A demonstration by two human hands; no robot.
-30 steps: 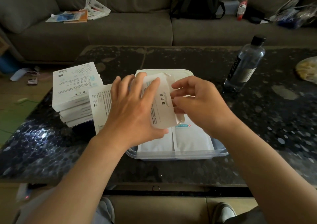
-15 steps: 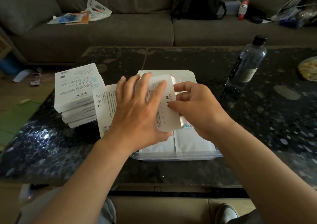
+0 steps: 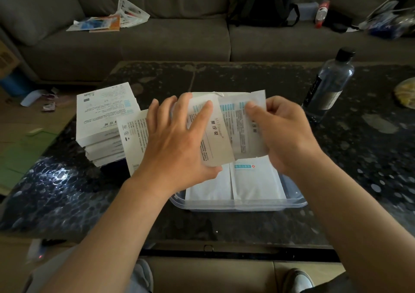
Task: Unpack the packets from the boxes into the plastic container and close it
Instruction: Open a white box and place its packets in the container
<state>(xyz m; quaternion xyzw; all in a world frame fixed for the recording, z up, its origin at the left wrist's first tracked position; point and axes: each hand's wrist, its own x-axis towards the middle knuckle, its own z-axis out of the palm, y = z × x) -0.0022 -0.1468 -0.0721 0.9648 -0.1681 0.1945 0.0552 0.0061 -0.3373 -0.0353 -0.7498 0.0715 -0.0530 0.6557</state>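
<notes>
**Packet half out of the box, above the container**

We see the left hand [image 3: 177, 144] holding a white box [image 3: 213, 135] over the far half of the plastic container [image 3: 235, 206]. Its grip is curled round the box, with the fingers laid across the printed top face and the thumb tucked under the near edge. The box is tilted, and its right end is open.

From that open end a white packet [image 3: 242, 124] with blue print sticks partway out. The right hand [image 3: 287, 135] has it in a pinching grip, thumb on the upper face and the other fingers folded behind it. We cannot tell whether one packet or several are caught in the pinch.

The container sits on the dark speckled worktop [image 3: 224, 77], near its front edge and right in front of us. It is uncovered, and flat packets [image 3: 256, 180] lie side by side inside it, filling the near half.

To the left of the container stands a stack of boxes [image 3: 101, 117], white with print on top. A loose printed box [image 3: 134, 140] leans against the stack, partly hidden by the left hand. A water bottle [image 3: 327, 88] with a black cap stands upright on the worktop to the right, apart from the container.

Beyond the worktop is a grey sofa [image 3: 170, 41], with scattered papers [image 3: 107, 18] on its left seat and a dark backpack [image 3: 265, 2] against its back.
</notes>
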